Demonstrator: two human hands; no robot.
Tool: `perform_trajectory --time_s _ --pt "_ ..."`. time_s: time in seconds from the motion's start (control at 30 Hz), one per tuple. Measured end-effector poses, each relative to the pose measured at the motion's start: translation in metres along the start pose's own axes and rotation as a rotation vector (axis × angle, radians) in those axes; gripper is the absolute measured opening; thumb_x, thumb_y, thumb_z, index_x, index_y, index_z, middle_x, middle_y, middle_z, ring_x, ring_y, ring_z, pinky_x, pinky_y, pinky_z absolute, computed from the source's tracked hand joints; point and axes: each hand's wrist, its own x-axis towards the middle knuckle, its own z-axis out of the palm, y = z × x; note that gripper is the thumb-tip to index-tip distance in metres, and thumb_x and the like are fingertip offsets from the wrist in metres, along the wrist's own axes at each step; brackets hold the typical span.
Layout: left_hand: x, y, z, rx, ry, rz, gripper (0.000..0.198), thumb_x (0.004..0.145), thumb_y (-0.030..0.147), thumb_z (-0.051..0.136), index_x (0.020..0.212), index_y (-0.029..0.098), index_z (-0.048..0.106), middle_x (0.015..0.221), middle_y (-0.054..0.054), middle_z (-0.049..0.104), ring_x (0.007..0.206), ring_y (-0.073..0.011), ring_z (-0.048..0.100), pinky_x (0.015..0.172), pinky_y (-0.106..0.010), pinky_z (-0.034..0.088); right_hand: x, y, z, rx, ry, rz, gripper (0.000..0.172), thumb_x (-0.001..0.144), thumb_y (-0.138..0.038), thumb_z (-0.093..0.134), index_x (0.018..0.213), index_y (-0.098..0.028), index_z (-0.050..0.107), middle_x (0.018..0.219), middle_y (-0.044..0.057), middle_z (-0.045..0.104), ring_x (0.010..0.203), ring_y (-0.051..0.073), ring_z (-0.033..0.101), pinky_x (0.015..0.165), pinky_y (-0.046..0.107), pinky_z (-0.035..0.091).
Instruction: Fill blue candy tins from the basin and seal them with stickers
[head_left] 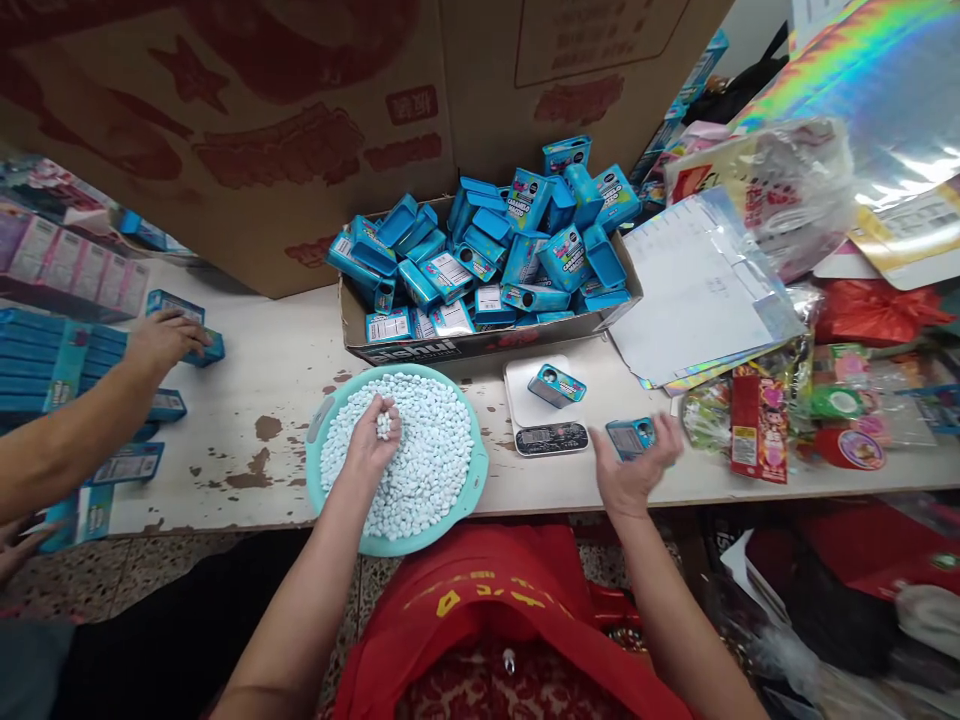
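Pale green, the basin sits at the near edge of the table, filled with white pellets. The left hand is over them, its fingers curled around a small handful. The right hand is released, thumb and fingers spread about a blue container on the table; whether they touch it I cannot tell. Between the hands, another container rests on a white scale; behind stands a cardboard box heaped with more. The step in hand looks like taking up pellets by the handful. Lifting that portion would call for the left fingers to stay cupped so none spill, and taking the container for the right to close on its sides.
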Motion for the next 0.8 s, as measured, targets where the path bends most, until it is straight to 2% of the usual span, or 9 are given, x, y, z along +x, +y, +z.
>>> perform_trajectory --time_s 0.07,0.13,0.2,0.23,0.33,0.43,0.5,0.63,0.8 --pt "0.002 -0.003 -0.001 0.012 -0.003 -0.029 0.017 0.089 0.026 0.048 0.075 0.015 0.051 0.048 0.006 0.042 0.034 -0.0032 0.034 0.031 -0.012 0.025 0.014 -0.018 0.021 0.115 -0.155 -0.004 0.072 0.068 -0.051 0.069 0.123 -0.014 0.041 0.126 0.019 0.043 0.123 0.030 0.039 0.100 0.049 0.035" --pt "0.002 -0.006 -0.001 -0.010 -0.017 -0.033 0.020 0.089 0.027 0.048 0.073 0.015 0.049 0.049 0.005 0.044 0.034 -0.0027 0.036 0.031 -0.011 0.026 0.028 -0.034 0.041 0.222 -0.314 0.111 0.059 0.070 -0.050 0.067 0.112 -0.014 0.049 0.110 0.013 0.055 0.107 0.027 0.051 0.091 0.045 0.042" --pt "-0.001 -0.006 0.000 -0.015 -0.028 -0.029 0.022 0.088 0.028 0.051 0.071 0.015 0.048 0.049 0.005 0.045 0.035 -0.0020 0.037 0.031 -0.010 0.023 0.037 -0.052 0.049 0.296 -0.381 0.174 0.046 0.071 -0.048 0.066 0.101 -0.015 0.055 0.095 0.007 0.059 0.090 0.022 0.057 0.083 0.041 0.047" --pt "-0.006 -0.006 0.002 -0.006 -0.046 -0.022 0.022 0.087 0.029 0.054 0.071 0.015 0.048 0.048 0.006 0.043 0.033 -0.0017 0.035 0.030 -0.011 0.021 0.039 -0.063 0.048 0.326 -0.383 0.155 0.042 0.071 -0.046 0.067 0.099 -0.016 0.056 0.092 0.006 0.060 0.086 0.021 0.057 0.080 0.039 0.047" --pt "-0.029 0.000 0.014 0.016 -0.148 0.060 0.026 0.081 0.035 0.062 0.071 0.014 0.051 0.042 0.009 0.035 0.030 -0.0020 0.029 0.028 -0.013 0.017 0.031 -0.105 0.031 0.424 -0.404 -0.049 0.036 0.073 -0.039 0.070 0.101 -0.020 0.058 0.096 0.004 0.060 0.090 0.020 0.058 0.080 0.035 0.047" --pt "-0.058 0.005 0.035 -0.029 -0.239 0.207 0.033 0.074 0.042 0.068 0.068 0.015 0.051 0.043 0.009 0.036 0.032 -0.0020 0.029 0.030 -0.014 0.019 0.010 -0.148 0.016 0.510 -0.577 -0.235 0.031 0.076 -0.034 0.069 0.102 -0.023 0.058 0.094 0.004 0.061 0.088 0.020 0.059 0.077 0.034 0.048" --pt "-0.072 0.006 0.047 -0.046 -0.254 0.342 0.038 0.071 0.046 0.070 0.064 0.015 0.048 0.045 0.008 0.037 0.034 -0.0020 0.031 0.031 -0.014 0.022 -0.006 -0.169 0.016 0.536 -0.668 -0.302 0.029 0.078 -0.033 0.068 0.103 -0.023 0.058 0.094 0.005 0.062 0.089 0.021 0.059 0.076 0.034 0.048" --pt "-0.078 0.000 0.056 0.022 -0.202 0.574 0.045 0.071 0.050 0.067 0.056 0.016 0.044 0.048 0.006 0.039 0.041 -0.0049 0.044 0.039 -0.017 0.032 -0.026 -0.189 0.026 0.525 -0.729 -0.346 0.026 0.079 -0.031 0.067 0.102 -0.023 0.058 0.092 0.006 0.063 0.088 0.022 0.058 0.076 0.036 0.047" --pt "-0.070 -0.002 0.050 0.032 -0.126 0.676 0.045 0.074 0.050 0.064 0.055 0.016 0.042 0.046 0.006 0.037 0.043 -0.0073 0.047 0.043 -0.019 0.036 -0.029 -0.195 0.033 0.537 -0.724 -0.333 0.026 0.078 -0.030 0.068 0.100 -0.022 0.058 0.092 0.006 0.063 0.088 0.022 0.058 0.076 0.035 0.047"
